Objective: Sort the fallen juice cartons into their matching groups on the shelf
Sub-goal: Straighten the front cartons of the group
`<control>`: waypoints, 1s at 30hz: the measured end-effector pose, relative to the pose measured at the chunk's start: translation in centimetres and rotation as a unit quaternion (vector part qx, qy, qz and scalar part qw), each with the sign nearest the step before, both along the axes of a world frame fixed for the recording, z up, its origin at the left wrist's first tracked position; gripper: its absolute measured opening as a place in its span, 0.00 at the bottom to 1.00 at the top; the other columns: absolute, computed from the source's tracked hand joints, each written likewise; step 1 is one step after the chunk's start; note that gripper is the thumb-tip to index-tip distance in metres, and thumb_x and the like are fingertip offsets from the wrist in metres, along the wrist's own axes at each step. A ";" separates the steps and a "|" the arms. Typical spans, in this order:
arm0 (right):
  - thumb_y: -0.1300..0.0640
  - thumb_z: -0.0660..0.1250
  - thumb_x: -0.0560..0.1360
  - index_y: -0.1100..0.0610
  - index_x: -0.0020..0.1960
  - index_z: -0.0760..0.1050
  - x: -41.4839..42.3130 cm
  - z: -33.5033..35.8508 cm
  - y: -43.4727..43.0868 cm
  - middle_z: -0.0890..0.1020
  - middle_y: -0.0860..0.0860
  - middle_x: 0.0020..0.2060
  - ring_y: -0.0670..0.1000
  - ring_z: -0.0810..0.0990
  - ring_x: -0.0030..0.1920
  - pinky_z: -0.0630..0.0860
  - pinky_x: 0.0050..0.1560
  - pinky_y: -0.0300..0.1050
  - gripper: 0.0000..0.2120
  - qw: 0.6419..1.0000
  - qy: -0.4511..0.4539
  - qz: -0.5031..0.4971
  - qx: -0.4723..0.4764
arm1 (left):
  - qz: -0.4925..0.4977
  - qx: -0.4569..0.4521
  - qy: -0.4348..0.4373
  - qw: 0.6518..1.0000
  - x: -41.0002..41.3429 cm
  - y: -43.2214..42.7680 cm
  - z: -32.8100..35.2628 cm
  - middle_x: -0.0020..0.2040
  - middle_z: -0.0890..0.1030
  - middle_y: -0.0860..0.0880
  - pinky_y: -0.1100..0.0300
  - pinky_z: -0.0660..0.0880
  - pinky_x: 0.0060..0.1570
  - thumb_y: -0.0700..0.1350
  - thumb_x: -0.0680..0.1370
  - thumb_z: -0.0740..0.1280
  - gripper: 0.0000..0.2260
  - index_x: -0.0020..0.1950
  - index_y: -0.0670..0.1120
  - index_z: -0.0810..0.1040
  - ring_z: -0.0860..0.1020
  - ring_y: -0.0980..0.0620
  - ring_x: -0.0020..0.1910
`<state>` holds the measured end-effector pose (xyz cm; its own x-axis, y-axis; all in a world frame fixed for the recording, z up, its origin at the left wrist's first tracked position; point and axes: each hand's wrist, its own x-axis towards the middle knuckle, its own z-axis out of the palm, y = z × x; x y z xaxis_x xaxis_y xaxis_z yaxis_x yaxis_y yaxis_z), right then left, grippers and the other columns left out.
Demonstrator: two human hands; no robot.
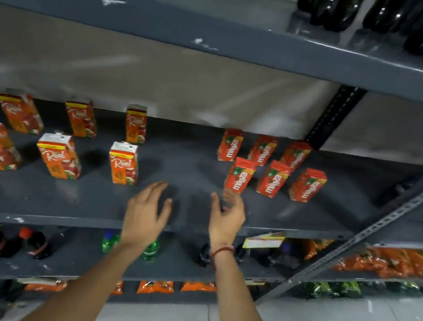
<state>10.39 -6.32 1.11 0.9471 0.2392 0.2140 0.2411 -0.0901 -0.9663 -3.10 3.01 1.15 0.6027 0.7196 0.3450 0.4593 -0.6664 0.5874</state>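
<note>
Over the front-middle of the dark grey metal shelf [63, 200], both hands empty, fingers spread, clamped on nothing. Left hand [146, 212] palm down, above the front edge. Right hand [226, 216] just beside it, apart from it, palm turned inward, fingertips near the closest Maaza carton; cannot tell if touching. Red thread band [223, 250] on the right wrist.

Cartons all upright, none lying flat:
- Left half of shelf: six orange-and-white "Real" juice cartons [123, 163], two rows of three, front row nearer the edge, back row toward the rear wall. Spaced apart.
- Right half: six smaller orange-red "Maaza" juice cartons [240, 175], two rows of three, packed closer, front row offset right of the back row.
- Bare shelf strip between the two groups, in line with the hands.

Around:
- Upper shelf, right end: dark plastic bottles [331, 6]. Left end: green blur, can't identify.
- Shelf below: dark cola bottles with red caps [31, 242] at left, green bottles [150, 251] mid, partly hidden by the left forearm.
- Yellow-white price tag [264, 240] on the shelf's front edge, right of the right wrist.
- Neighbouring rack at right: orange snack packets [395, 261].
- Image motion-blurred, small print unreadable.
</note>
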 end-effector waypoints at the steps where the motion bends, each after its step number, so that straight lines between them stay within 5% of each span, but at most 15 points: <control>1: 0.61 0.72 0.70 0.53 0.49 0.74 1.6 0.4 -1.2 0.81 0.57 0.47 0.55 0.80 0.46 0.79 0.49 0.59 0.10 1.000 0.000 -0.027 -0.009 | -0.014 -0.021 -0.018 1.000 2.3 -1.4 0.6 0.65 0.74 0.40 0.46 0.69 0.63 0.45 0.77 0.64 0.18 0.66 0.39 0.71 0.72 0.41 0.64; 5: 0.60 0.72 0.70 0.64 0.52 0.74 7.5 1.3 -4.6 0.79 0.62 0.50 0.61 0.77 0.53 0.74 0.57 0.57 0.14 0.991 -0.038 -0.078 -0.102 | -0.045 -0.097 -0.028 0.994 9.6 -5.6 1.6 0.72 0.66 0.41 0.50 0.65 0.66 0.49 0.76 0.65 0.27 0.72 0.41 0.61 0.65 0.43 0.69; 10: 0.57 0.75 0.66 0.65 0.60 0.68 11.4 1.1 -5.4 0.73 0.62 0.57 0.59 0.71 0.61 0.67 0.61 0.47 0.28 0.983 -0.001 -0.024 -0.184 | 0.006 -0.183 -0.043 0.982 14.1 -6.8 1.6 0.72 0.65 0.38 0.45 0.67 0.65 0.50 0.74 0.69 0.37 0.74 0.39 0.53 0.67 0.39 0.68; 14: 0.55 0.75 0.66 0.65 0.64 0.66 12.5 0.6 -4.4 0.73 0.62 0.58 0.59 0.69 0.63 0.66 0.64 0.49 0.32 0.982 -0.006 -0.010 -0.186 | 0.067 -0.171 -0.077 0.980 16.5 -7.0 1.5 0.55 0.80 0.38 0.43 0.73 0.56 0.49 0.71 0.72 0.34 0.70 0.37 0.62 0.78 0.39 0.54; 18: 0.53 0.73 0.69 0.64 0.62 0.67 13.3 0.1 -3.8 0.73 0.61 0.58 0.59 0.69 0.62 0.65 0.63 0.48 0.28 0.979 -0.015 -0.017 -0.201 | 0.125 -0.151 -0.056 0.979 18.0 -7.2 1.1 0.43 0.83 0.40 0.44 0.74 0.53 0.49 0.68 0.75 0.21 0.53 0.38 0.75 0.80 0.40 0.44; 25: 0.59 0.74 0.66 0.64 0.56 0.72 14.0 -0.1 -4.0 0.77 0.61 0.52 0.58 0.74 0.56 0.69 0.56 0.46 0.22 0.981 -0.022 0.000 -0.190 | 0.184 -0.151 -0.057 0.970 18.3 -8.2 0.8 0.38 0.82 0.38 0.44 0.77 0.49 0.51 0.67 0.75 0.19 0.49 0.39 0.76 0.80 0.38 0.40; 30: 0.58 0.74 0.64 0.63 0.55 0.73 13.9 -0.3 -4.5 0.78 0.59 0.51 0.56 0.73 0.55 0.63 0.52 0.37 0.22 0.980 -0.024 0.022 -0.194 | 0.204 -0.156 -0.068 0.964 18.1 -8.8 1.1 0.39 0.83 0.40 0.48 0.77 0.41 0.53 0.67 0.75 0.21 0.51 0.41 0.77 0.80 0.39 0.43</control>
<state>24.28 -10.79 0.80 0.9250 0.3525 0.1417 0.2968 -0.4377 -0.8487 14.97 -5.84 2.24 0.2120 0.9687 0.1293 0.5495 -0.2276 0.8039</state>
